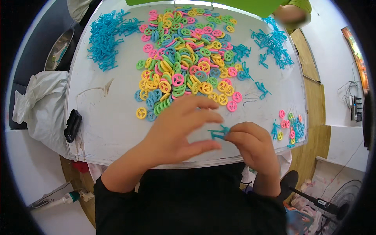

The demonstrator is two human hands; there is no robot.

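Over the near part of the white table [117,135], my right hand [252,145] pinches a small blue-green plastic piece [217,134] with thin prongs. Facing it from the left, my left hand [176,131] has its fingers spread and curved, with a gap between thumb and forefinger and nothing held. Beyond both hands spreads a large heap of small spoked plastic wheels [178,80] in pink, yellow, green and blue. A loose blue-green pronged piece [262,90] lies right of the heap.
Blue-green pieces form a pile [103,43] far left and another [274,43] far right. A mixed cluster [293,131] sits near the right edge. At left are a black case [73,125] and a white bag [43,113]. Another person's arm [299,17] shows at far right.
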